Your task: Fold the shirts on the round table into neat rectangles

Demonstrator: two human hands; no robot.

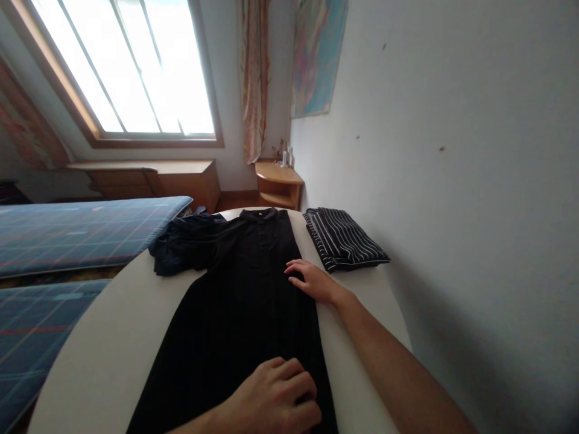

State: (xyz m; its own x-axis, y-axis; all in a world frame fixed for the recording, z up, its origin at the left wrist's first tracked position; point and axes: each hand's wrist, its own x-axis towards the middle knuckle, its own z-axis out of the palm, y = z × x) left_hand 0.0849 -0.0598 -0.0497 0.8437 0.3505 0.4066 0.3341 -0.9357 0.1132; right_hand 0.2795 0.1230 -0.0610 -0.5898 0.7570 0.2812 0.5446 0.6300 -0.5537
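A black polo shirt (235, 301) lies lengthwise on the white round table (104, 337), its collar at the far end. Its right side runs in a straight edge with no sleeve spread out there. My right hand (312, 281) rests on that right edge around the middle of the shirt, fingers stretched out and slightly apart. Closer to me, my left hand (275, 398) is over the lower part of the shirt with its fingers curled down against the fabric. The fingertips of the left hand are partly hidden.
A folded black-and-white striped garment (346, 238) sits at the table's right, near the wall. Dark bunched clothing (181, 244) lies at the far left of the table. Beyond are plaid mattresses (81, 232), a wooden desk (185, 172) and a corner shelf (280, 175).
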